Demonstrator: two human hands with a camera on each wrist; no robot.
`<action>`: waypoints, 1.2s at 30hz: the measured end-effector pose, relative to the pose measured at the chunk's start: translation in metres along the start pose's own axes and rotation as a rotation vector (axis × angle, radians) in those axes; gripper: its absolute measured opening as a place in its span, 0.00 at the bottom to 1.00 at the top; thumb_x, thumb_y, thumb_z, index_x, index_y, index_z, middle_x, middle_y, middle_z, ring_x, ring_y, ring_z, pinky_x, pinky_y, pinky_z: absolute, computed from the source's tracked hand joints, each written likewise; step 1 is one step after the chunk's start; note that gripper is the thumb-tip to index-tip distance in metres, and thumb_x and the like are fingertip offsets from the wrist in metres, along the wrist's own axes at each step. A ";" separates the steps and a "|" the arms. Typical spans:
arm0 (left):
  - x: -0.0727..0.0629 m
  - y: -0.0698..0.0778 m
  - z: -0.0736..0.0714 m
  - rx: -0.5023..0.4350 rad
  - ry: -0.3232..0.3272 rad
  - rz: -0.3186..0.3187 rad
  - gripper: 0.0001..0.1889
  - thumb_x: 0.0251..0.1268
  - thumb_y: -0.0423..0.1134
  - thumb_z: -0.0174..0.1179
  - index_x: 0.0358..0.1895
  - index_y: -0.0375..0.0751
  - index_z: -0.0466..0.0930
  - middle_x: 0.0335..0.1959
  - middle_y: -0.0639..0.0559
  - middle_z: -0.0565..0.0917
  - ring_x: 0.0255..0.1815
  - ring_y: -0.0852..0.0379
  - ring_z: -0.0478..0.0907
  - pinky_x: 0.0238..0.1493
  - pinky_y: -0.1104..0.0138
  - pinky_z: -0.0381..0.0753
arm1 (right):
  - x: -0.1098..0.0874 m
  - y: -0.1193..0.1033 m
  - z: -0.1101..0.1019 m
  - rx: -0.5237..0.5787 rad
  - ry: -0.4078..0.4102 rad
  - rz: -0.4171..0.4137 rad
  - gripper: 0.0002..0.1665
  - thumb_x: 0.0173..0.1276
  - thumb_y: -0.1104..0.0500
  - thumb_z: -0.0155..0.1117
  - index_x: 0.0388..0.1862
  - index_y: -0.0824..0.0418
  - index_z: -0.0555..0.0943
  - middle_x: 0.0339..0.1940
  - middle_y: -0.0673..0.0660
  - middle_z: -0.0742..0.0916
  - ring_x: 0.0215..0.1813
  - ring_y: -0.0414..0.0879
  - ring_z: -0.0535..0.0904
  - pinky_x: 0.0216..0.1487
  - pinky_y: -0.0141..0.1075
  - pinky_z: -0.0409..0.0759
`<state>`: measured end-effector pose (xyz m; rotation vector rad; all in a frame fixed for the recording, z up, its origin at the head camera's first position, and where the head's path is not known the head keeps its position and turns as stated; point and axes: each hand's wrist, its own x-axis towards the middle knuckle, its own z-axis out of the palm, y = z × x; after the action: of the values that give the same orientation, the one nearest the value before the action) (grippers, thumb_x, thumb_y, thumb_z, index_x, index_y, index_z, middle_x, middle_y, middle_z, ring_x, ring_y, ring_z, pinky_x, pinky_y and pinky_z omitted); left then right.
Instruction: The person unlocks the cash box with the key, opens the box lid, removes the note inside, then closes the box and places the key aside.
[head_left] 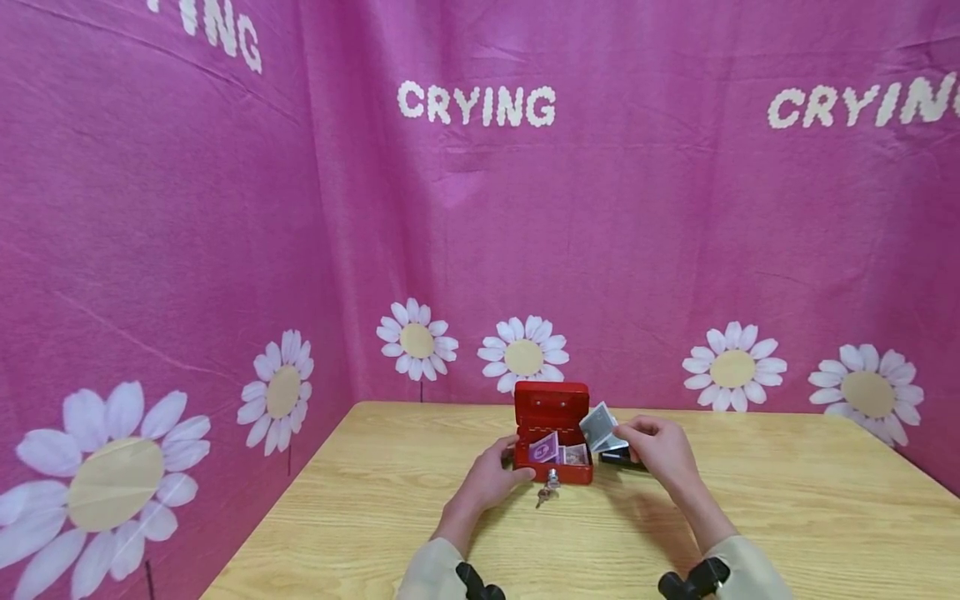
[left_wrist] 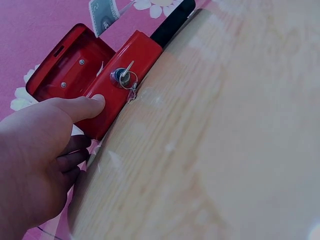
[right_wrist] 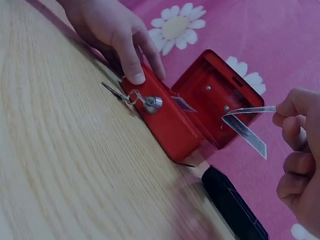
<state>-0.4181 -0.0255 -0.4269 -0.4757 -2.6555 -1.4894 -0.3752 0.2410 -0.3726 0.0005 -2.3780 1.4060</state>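
Observation:
A small red cash box (head_left: pixel 573 476) stands on the table with its lid (head_left: pixel 551 402) raised. A lock on its front holds a key, and more keys (head_left: pixel 543 497) dangle from the ring. My left hand (head_left: pixel 491 477) holds the box at its left front corner, thumb (left_wrist: pixel 91 107) on the front face and fingers along the side. Between thumb and forefinger, my right hand (head_left: pixel 666 448) pinches a folded grey-green banknote (head_left: pixel 597 428) above the box's right side. Inside lie a purple banknote (head_left: pixel 543 449) and a paler brownish one (head_left: pixel 576 455).
A black flat-sided object (right_wrist: pixel 232 205), perhaps a wallet, lies on the table just right of the box, partly under my right hand. The wooden table (head_left: pixel 787 500) reaches back to a pink cloth wall (head_left: pixel 622 233) printed with daisies.

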 end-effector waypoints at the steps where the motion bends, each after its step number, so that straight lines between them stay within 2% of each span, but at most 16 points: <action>1: 0.000 0.000 0.000 -0.001 -0.001 0.003 0.34 0.64 0.44 0.67 0.72 0.43 0.67 0.67 0.40 0.76 0.70 0.39 0.70 0.70 0.39 0.66 | 0.000 0.001 -0.002 -0.006 -0.005 -0.009 0.15 0.64 0.53 0.68 0.33 0.66 0.84 0.12 0.46 0.75 0.20 0.38 0.69 0.24 0.32 0.66; 7: 0.002 0.001 0.001 -0.003 0.001 0.011 0.35 0.64 0.45 0.67 0.73 0.44 0.66 0.67 0.41 0.76 0.70 0.39 0.69 0.70 0.40 0.66 | -0.002 0.009 -0.008 -0.047 -0.047 -0.058 0.15 0.64 0.53 0.68 0.29 0.66 0.83 0.11 0.46 0.74 0.18 0.38 0.68 0.23 0.32 0.65; 14: 0.000 0.002 0.000 0.001 -0.003 0.011 0.34 0.64 0.45 0.66 0.73 0.44 0.66 0.67 0.41 0.76 0.70 0.40 0.69 0.70 0.40 0.66 | -0.002 0.016 -0.010 -0.070 -0.047 -0.041 0.15 0.64 0.53 0.68 0.29 0.66 0.84 0.11 0.45 0.74 0.19 0.37 0.67 0.24 0.32 0.64; 20: -0.002 0.003 -0.001 -0.012 0.001 -0.003 0.34 0.64 0.44 0.66 0.73 0.45 0.67 0.67 0.41 0.76 0.70 0.39 0.69 0.70 0.39 0.66 | -0.004 0.022 -0.008 -0.095 -0.061 -0.063 0.15 0.63 0.55 0.67 0.28 0.67 0.84 0.09 0.45 0.74 0.18 0.37 0.69 0.28 0.31 0.66; 25: -0.001 0.002 0.000 -0.015 -0.004 -0.012 0.34 0.64 0.45 0.66 0.73 0.46 0.66 0.68 0.42 0.75 0.70 0.39 0.69 0.70 0.39 0.66 | -0.005 0.028 -0.008 -0.129 -0.048 -0.047 0.15 0.63 0.54 0.67 0.27 0.66 0.84 0.08 0.45 0.74 0.17 0.38 0.67 0.26 0.32 0.64; 32: -0.001 0.001 0.000 -0.010 0.001 -0.022 0.34 0.64 0.45 0.67 0.73 0.47 0.67 0.68 0.43 0.75 0.70 0.40 0.69 0.69 0.38 0.67 | -0.004 0.033 -0.007 -0.068 -0.003 -0.001 0.12 0.62 0.57 0.66 0.29 0.67 0.84 0.10 0.45 0.72 0.16 0.37 0.66 0.20 0.32 0.65; 36: -0.001 0.000 0.000 -0.014 0.000 -0.016 0.34 0.64 0.45 0.66 0.73 0.46 0.67 0.68 0.42 0.76 0.70 0.40 0.69 0.69 0.39 0.66 | -0.005 0.035 -0.006 -0.085 -0.020 0.000 0.12 0.60 0.57 0.66 0.27 0.66 0.84 0.09 0.44 0.70 0.16 0.37 0.65 0.20 0.32 0.64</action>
<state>-0.4175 -0.0258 -0.4270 -0.4567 -2.6571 -1.5134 -0.3756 0.2626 -0.4012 -0.0076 -2.4519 1.3100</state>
